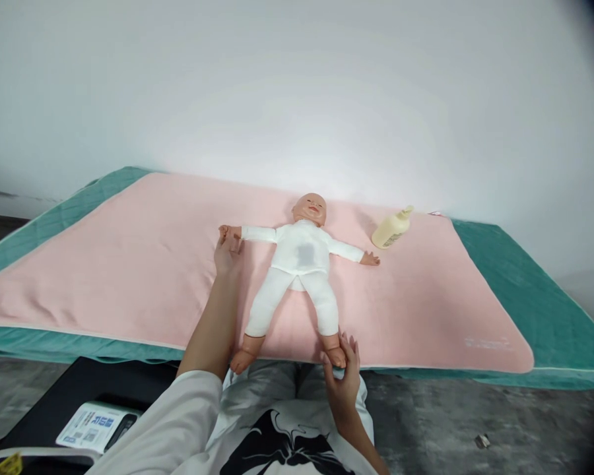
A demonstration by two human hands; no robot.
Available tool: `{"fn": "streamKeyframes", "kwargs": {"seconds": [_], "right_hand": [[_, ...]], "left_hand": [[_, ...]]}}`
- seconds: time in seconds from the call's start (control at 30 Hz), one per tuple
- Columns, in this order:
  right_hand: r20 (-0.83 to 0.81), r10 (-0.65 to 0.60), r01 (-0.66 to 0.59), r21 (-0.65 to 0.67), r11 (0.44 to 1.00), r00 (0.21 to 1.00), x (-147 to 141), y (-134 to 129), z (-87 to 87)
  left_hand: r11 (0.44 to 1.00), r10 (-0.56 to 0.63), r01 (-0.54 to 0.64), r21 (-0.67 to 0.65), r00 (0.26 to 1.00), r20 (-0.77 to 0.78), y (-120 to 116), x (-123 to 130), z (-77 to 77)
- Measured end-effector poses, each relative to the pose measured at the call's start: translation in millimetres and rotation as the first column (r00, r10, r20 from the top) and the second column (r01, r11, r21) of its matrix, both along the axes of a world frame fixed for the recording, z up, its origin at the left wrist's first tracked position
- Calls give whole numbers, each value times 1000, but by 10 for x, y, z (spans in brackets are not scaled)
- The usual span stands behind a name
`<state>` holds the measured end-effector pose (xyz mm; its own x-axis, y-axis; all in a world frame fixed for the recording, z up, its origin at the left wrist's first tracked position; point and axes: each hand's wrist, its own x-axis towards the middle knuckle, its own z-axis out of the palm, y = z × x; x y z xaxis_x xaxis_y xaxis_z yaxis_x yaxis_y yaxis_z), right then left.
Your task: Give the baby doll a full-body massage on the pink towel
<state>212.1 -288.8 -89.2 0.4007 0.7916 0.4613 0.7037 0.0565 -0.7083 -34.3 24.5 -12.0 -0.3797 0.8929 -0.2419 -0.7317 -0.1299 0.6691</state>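
Two points of contact on a white-clad doll point(301, 266)

The doll lies on its back on a pink mat point(143, 257), arms spread and legs apart, head toward the pale wall point(297, 99) and feet at the mat's near edge. A grey patch marks the chest of its white suit.

The left hand point(228, 256) reaches alongside the doll, its grip narrow, with thumb and fingers around the doll's outstretched hand on that side. The right hand point(342, 379) is cupped at the foot on the other side, thumb and fingers to either side of it; how firm that grip is, I cannot tell.

A pale yellow bottle point(390, 231) sits on the mat, near the doll's other hand but apart from it. It looks tilted in this view, though whether it stands upright is hard to tell.

A green cover point(529, 290) shows around the mat. At lower left, a white packet point(92, 425) with blue print rests on a black surface point(79, 382), above the grey floor point(426, 422).
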Motion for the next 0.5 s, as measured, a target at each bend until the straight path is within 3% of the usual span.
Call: {"fn": "streamKeyframes", "kwargs": {"seconds": [0.1, 0.3, 0.5], "right_hand": [[-94, -23, 26, 31, 999, 995, -26, 10, 80], [-248, -15, 40, 96, 995, 969, -17, 59, 166], [-314, 117, -23, 288, 957, 942, 73, 243, 345]], "left_hand": [[996, 24, -11, 88, 989, -147, -57, 44, 40], [957, 209, -108, 269, 900, -383, -146, 188, 121], [940, 230, -33, 339, 794, -562, -370, 377, 265]]}}
